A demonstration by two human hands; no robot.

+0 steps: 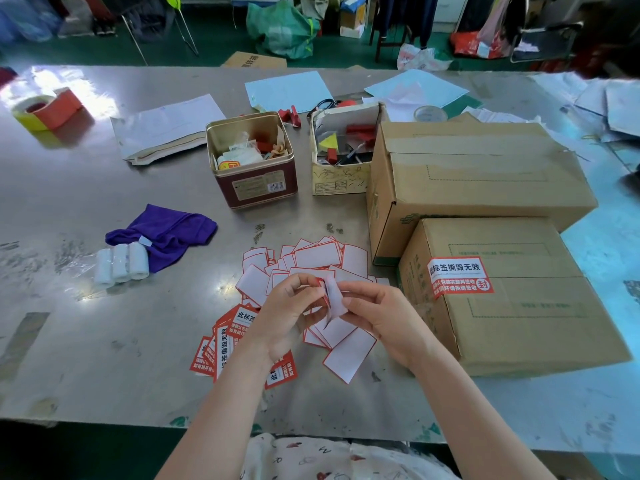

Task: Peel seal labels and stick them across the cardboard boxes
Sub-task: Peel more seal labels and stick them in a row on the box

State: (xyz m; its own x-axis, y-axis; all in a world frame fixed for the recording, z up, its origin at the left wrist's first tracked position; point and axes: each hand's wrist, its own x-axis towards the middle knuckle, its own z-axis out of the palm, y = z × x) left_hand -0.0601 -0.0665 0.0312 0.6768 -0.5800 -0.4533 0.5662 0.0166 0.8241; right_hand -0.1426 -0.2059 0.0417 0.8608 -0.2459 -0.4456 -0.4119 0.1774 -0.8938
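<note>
My left hand and right hand pinch one seal label over the pile, peeling its back off. The near box has a sticker already. The far box still needs one

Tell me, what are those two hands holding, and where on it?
One seal label: the left hand pinches its red-edged end, while the right hand pinches the white backing curling away from it.
</note>
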